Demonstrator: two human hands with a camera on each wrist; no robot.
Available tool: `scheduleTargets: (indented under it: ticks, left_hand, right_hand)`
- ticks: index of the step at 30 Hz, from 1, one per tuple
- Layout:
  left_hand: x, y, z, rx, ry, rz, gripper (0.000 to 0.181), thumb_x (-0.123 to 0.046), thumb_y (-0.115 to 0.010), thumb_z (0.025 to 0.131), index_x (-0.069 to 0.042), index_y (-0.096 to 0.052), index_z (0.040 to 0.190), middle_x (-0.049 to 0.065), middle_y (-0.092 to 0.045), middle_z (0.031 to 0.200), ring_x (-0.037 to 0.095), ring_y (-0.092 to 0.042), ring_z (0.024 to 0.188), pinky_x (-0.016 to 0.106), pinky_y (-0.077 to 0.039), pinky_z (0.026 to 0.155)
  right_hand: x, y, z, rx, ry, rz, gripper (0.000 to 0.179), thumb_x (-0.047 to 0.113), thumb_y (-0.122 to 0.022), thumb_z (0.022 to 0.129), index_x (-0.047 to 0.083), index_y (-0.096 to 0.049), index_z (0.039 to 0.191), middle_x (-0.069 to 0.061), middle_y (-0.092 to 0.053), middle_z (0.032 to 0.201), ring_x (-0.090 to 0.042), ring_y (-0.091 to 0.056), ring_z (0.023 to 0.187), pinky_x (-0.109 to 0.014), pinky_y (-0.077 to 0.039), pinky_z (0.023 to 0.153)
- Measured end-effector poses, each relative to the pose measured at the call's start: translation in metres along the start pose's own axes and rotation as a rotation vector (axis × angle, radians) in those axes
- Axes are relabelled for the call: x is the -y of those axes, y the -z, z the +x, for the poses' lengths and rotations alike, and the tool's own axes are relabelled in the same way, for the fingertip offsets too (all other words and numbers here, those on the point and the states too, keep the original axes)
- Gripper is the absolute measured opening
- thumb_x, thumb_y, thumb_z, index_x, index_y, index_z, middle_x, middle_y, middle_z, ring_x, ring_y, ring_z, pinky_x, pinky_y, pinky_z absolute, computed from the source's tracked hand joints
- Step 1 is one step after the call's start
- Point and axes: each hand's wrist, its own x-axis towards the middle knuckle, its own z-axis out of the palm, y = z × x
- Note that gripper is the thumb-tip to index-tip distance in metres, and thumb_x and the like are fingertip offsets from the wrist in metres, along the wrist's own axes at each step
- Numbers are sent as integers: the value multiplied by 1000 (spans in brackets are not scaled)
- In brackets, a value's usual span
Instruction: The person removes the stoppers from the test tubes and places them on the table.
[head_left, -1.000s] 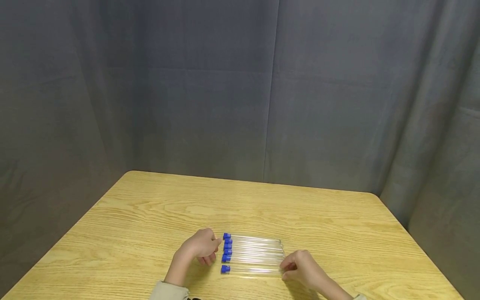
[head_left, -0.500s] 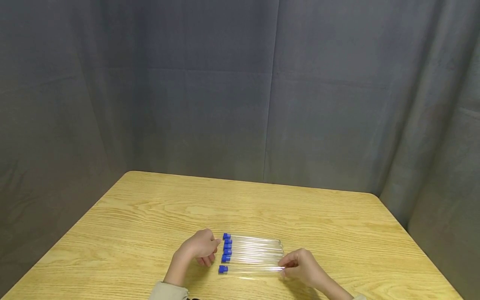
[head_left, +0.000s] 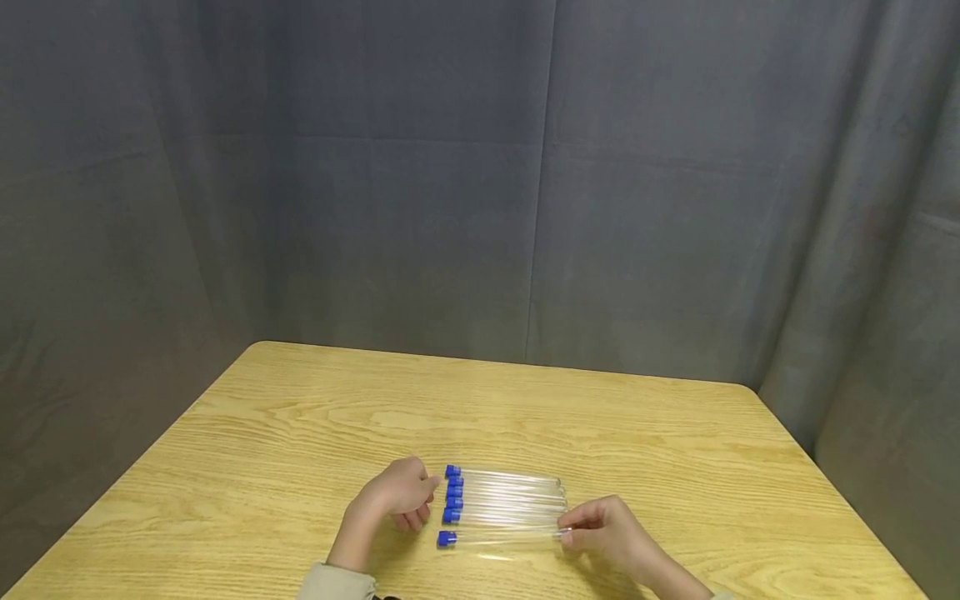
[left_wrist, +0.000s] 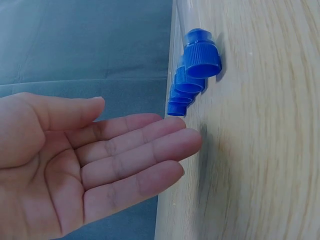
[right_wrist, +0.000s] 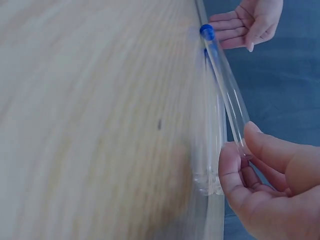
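Several clear test tubes [head_left: 510, 497] with blue caps lie side by side on the table, caps to the left. My right hand [head_left: 611, 535] pinches the rounded end of the nearest test tube [head_left: 510, 537] between thumb and fingers. In the right wrist view that tube [right_wrist: 231, 95] slants away from the thumb, overlapping the others behind it. My left hand [head_left: 399, 490] hovers just left of the caps, holding nothing. Its fingers are extended and relaxed in the left wrist view, palm visible, a little short of the blue caps [left_wrist: 202, 59].
The wood-grain table [head_left: 315, 408] stretches out behind and to both sides of the tubes. Grey curtains [head_left: 405, 183] hang past its far edge and along both sides.
My right hand has taken the nearest tube's end between thumb and fingers. The tube shifted slightly left, and its held end has risen a little. The left hand stays nearly still.
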Motion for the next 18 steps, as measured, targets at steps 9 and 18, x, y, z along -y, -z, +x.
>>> scheduleTargets:
  ticks: [9,18]
  left_hand:
    - [2,1,0,-13,-22,-43,27,-11,-44,94,10,-58,83,11,-58,66,23,-60,53,32,-51,50]
    - [0,4,2,4,-38,-149,29,-11,-43,94,7,-56,77,13,-61,77,24,-61,60,34,-52,56]
  right_hand:
    - [3,4,-2,-19,-43,72,36,12,-64,82,-16,-55,103,-12,-62,93,-17,-58,80,-28,-50,73]
    - [5,9,-4,-81,-45,166,33,6,-60,84,-18,-52,105,-10,-63,91,-14,-59,77,-27,-50,72]
